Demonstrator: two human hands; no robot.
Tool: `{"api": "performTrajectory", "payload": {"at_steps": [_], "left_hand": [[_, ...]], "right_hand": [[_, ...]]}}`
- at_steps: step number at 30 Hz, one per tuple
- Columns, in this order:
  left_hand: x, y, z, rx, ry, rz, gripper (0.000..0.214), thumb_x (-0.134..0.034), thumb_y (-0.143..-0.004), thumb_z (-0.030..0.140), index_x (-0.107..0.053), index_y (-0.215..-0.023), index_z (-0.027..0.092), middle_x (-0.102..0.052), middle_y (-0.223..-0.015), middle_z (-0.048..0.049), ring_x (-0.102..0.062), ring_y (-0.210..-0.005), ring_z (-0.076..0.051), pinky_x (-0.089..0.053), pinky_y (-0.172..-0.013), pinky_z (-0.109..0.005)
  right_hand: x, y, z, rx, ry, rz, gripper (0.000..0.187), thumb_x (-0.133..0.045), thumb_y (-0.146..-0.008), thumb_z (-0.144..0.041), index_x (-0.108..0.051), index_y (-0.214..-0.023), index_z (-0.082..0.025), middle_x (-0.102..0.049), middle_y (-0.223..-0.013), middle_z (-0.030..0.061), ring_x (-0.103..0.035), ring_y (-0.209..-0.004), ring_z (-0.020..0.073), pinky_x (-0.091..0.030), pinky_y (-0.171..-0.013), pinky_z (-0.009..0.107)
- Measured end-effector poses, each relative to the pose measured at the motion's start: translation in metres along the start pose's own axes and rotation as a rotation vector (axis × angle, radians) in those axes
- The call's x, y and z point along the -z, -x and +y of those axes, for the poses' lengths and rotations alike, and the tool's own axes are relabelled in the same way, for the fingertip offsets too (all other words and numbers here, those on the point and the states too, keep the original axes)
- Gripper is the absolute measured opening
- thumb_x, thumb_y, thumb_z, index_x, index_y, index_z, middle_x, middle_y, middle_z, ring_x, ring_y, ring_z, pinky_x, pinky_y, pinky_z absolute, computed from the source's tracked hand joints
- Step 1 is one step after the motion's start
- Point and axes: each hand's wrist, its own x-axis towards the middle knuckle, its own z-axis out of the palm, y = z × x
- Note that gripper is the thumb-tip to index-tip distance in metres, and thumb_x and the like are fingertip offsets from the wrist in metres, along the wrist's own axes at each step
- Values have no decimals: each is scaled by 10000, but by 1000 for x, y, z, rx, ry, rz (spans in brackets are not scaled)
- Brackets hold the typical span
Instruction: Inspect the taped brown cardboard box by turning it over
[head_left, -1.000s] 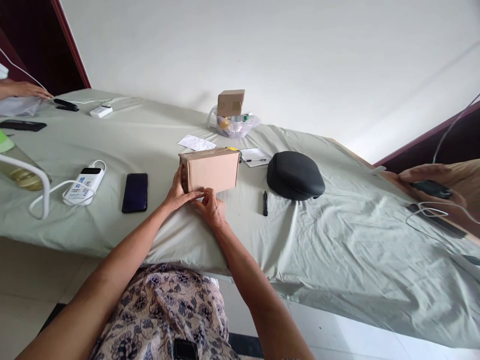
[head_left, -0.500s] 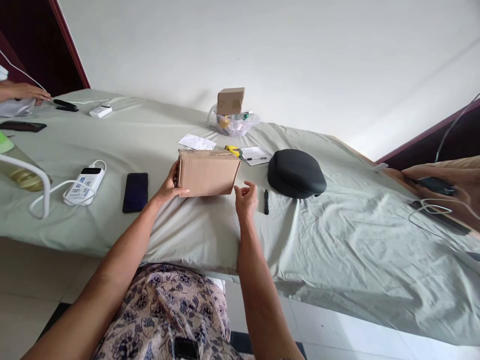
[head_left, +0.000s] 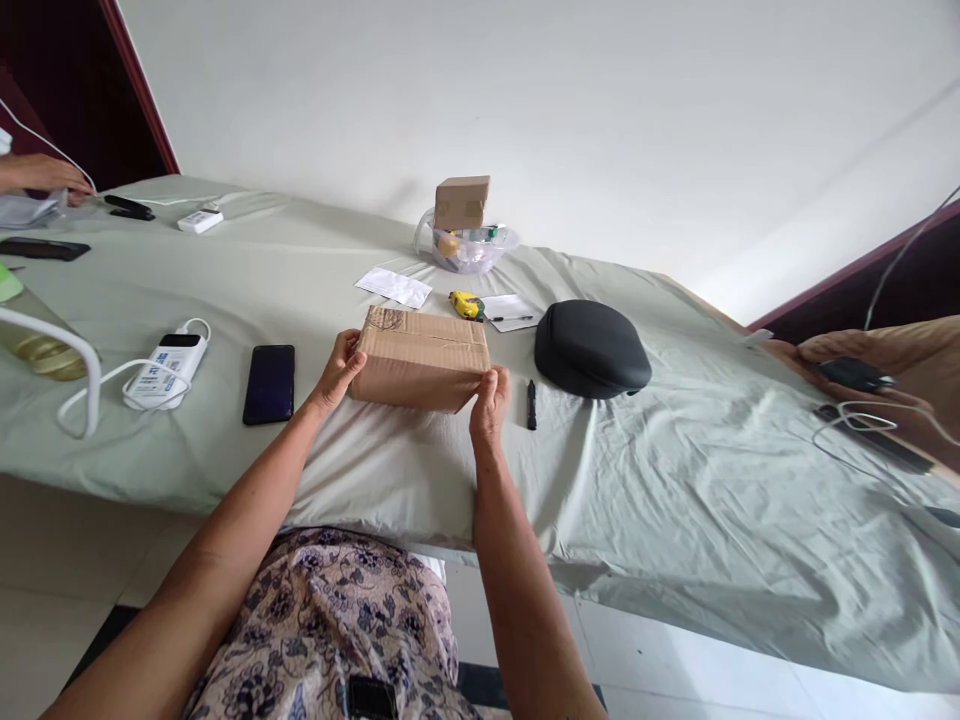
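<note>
A brown cardboard box (head_left: 420,355) lies on the pale green cloth of the table (head_left: 675,470), straight in front of me, its top face with a taped seam turned up toward me. My left hand (head_left: 339,368) grips its left end, thumb on top. My right hand (head_left: 489,402) grips its right front corner, fingers curled against the side. Both hands hold the box between them.
A black phone (head_left: 269,383) and a white power bank (head_left: 166,370) with cable lie left of the box. A black pen (head_left: 530,404), a black case (head_left: 591,349), a yellow tape measure (head_left: 466,305), papers and a clear bowl (head_left: 469,248) under a small box sit behind. Other people's hands show at both edges.
The box has been tipped from standing on its side to lying flat with its top face up. My right hand left its front bottom edge and came to grip its right corner.
</note>
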Motion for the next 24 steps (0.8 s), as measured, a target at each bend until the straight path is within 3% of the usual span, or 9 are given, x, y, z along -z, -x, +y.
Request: {"api": "performTrajectory", "payload": {"at_steps": [7, 11, 14, 19, 22, 24], "left_hand": [[-4, -1, 3, -18, -111, 107, 758, -532, -777, 875, -538, -1190, 239, -645, -1152, -81, -605, -1105, -249, -517, -948, -354], [-1, -3, -2, -60, -154, 122, 706, -499, -850, 813, -584, -1226, 222, -665, -1225, -100, -603, -1190, -268, -489, -1041, -373], [4, -4, -13, -11, -184, 137, 665, -548, -856, 749, -589, -1247, 213, -680, -1230, -109, -624, -1179, -280, -498, -1031, -396], [12, -6, -36, 76, -275, 160, 622, -690, -780, 548, -559, -1288, 212, -694, -1207, -109, -651, -1118, -299, -519, -987, -443], [14, -7, -40, 82, -350, 184, 620, -752, -716, 405, -557, -1281, 239, -699, -1168, -90, -660, -1076, -304, -536, -961, -461], [14, -7, -40, 95, -359, 177, 617, -745, -710, 365, -551, -1282, 239, -695, -1159, -88, -663, -1070, -305, -544, -955, -466]], "right_hand": [[-12, -1, 8, -95, -146, -97, 546, -432, -867, -751, -512, -886, -212, -556, -807, 16, -541, -753, 172, -499, -714, 314], [-17, -1, 13, -144, -214, -227, 448, -559, -859, -584, -572, -1086, -198, -642, -900, 35, -590, -788, 171, -505, -729, 302], [-19, 2, 17, -168, -73, -326, 467, -642, -795, -399, -578, -1213, -200, -681, -900, 26, -621, -764, 177, -510, -744, 321], [-21, 7, 20, -109, 304, -403, 334, -638, -728, -231, -609, -1060, -216, -706, -856, 24, -645, -826, 223, -495, -811, 377], [-21, 9, 20, -95, 335, -410, 243, -656, -740, -290, -571, -958, -225, -690, -840, 20, -629, -797, 216, -482, -768, 348], [-21, 10, 18, -106, 319, -399, 293, -699, -744, -428, -533, -885, -232, -648, -777, 4, -596, -727, 203, -463, -701, 317]]}}
